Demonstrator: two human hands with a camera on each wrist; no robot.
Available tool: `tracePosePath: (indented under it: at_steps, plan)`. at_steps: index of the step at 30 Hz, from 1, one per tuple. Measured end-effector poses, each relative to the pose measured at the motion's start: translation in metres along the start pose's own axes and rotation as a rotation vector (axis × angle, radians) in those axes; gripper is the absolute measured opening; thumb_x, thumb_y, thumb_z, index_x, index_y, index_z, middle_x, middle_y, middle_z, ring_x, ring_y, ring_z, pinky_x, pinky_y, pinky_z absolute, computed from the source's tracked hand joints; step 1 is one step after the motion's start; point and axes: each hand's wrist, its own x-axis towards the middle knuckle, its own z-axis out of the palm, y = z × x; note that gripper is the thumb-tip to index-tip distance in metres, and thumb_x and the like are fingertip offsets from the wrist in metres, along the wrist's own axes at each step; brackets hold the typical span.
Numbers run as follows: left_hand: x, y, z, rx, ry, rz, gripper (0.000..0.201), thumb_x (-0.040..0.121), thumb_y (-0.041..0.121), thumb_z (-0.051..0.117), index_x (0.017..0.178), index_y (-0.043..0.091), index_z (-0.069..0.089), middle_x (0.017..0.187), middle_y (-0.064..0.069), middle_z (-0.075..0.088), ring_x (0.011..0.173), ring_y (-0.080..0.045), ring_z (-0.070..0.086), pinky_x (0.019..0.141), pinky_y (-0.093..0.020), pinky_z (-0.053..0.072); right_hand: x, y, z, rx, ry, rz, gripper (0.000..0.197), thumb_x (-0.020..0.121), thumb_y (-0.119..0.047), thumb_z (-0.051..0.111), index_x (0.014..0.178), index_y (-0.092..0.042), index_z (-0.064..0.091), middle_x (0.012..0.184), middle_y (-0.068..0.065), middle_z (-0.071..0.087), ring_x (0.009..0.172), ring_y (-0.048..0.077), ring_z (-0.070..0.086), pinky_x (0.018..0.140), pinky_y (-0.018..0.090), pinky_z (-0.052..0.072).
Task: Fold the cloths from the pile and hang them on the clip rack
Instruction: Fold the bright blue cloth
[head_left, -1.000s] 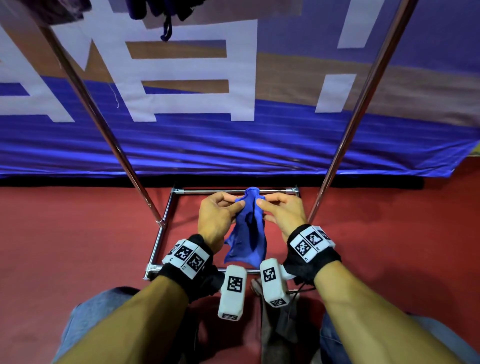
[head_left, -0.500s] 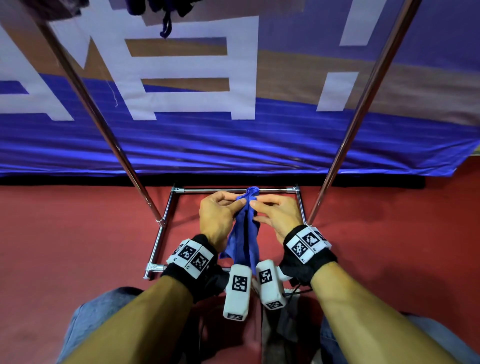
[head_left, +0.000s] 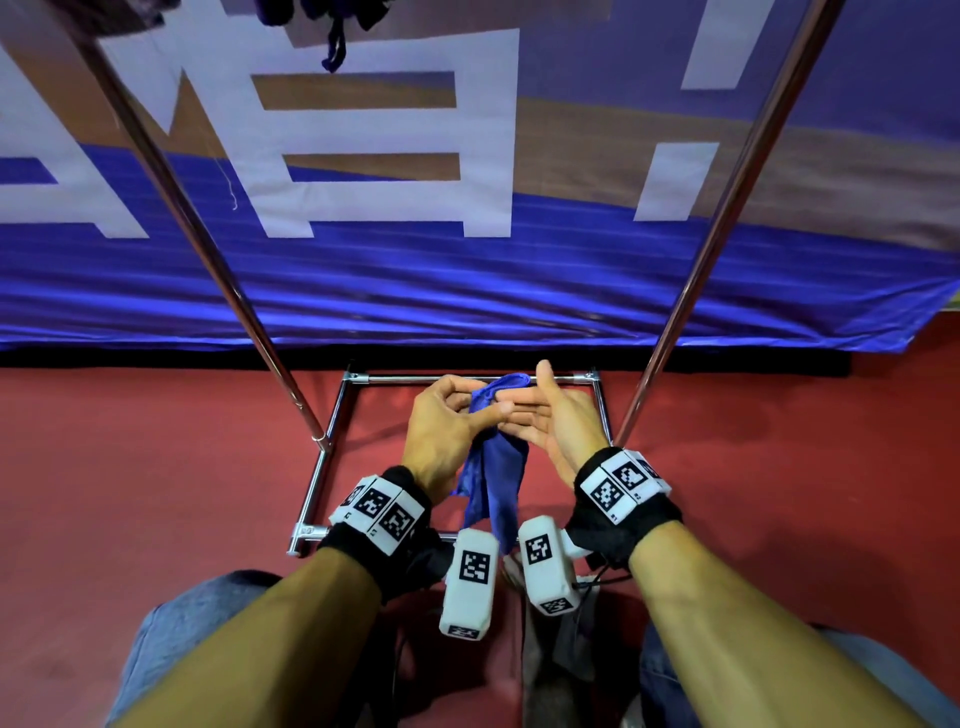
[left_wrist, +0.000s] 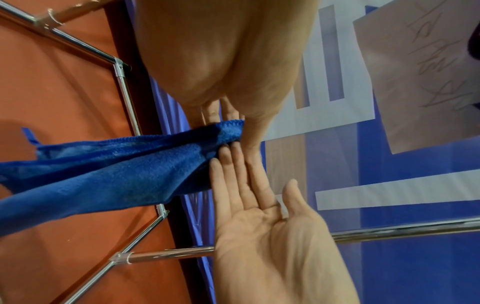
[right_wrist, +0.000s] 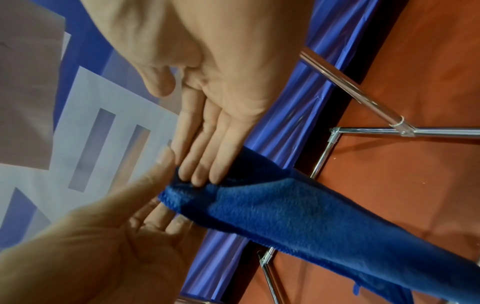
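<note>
Your left hand (head_left: 441, 431) pinches the blue cloth (head_left: 496, 467) at its top | your right hand (head_left: 558, 426) lies flat-fingered against it | cloth hangs above the rack base (head_left: 317, 488).

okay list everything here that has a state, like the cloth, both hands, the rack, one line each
blue cloth: bunched lengthwise, hanging down, upper end held between the hands, not yet clipped.
left hand: fingers curled, thumb and fingers pinching the cloth's upper end.
right hand: flat, fingers straight, fingertips touching the cloth.
rack: standing on the red floor, two metal poles rising from its base frame.
dark cloths at top edge: hanging; clips not visible.
</note>
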Motion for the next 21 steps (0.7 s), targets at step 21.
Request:
tracePosePath:
  at_steps: [21]
  plan:
    - [0.006,-0.001,-0.009,0.012,-0.024,0.007,0.009,0.088,-0.003,0.063,0.095,0.002,0.063,0.083,-0.011,0.073,0.071,-0.017,0.068,0.067,-0.025,0.054,0.006,0.003,-0.016,-0.337,0.062,-0.162,0.018,0.078,0.002,0.073,0.079,-0.015,0.069,0.074,0.001,0.069,0.064,0.005,0.064,0.058,0.016,0.048]
